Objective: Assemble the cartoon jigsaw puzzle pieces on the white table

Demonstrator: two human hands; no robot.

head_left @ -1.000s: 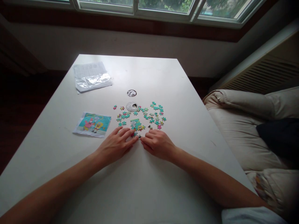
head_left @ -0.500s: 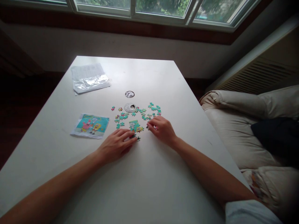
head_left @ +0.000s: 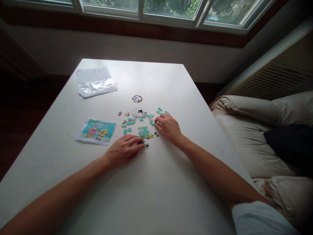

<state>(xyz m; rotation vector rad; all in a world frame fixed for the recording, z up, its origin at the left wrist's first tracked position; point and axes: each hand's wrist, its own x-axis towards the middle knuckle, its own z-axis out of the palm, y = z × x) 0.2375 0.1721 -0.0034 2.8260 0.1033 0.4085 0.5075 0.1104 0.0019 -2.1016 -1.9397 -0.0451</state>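
My left hand (head_left: 124, 148) rests on the white table, fingers bent together, thumb and fingertips closed on the edge of a small puzzle piece at the lower left of a joined puzzle section (head_left: 143, 131). A dark-and-white puzzle piece (head_left: 146, 146) lies just beyond those fingertips. My right hand (head_left: 168, 126) is over the right side of the loose puzzle pieces (head_left: 150, 116), its thumb and index finger curled close together; whatever is between them is hidden. Below its fingertips lies a small dark-and-brown puzzle piece (head_left: 156, 133).
A cartoon reference picture (head_left: 97, 131) lies to the left. Papers with a clear plastic bag (head_left: 96, 83) are at the far left. A round disc (head_left: 137, 112) and a round table hole (head_left: 137, 99) sit behind the pieces. A beige sofa (head_left: 244, 130) stands at the right.
My right hand has moved up and away from the small dark-and-brown piece, to the green pieces farther back. My left hand stays by the joined section.
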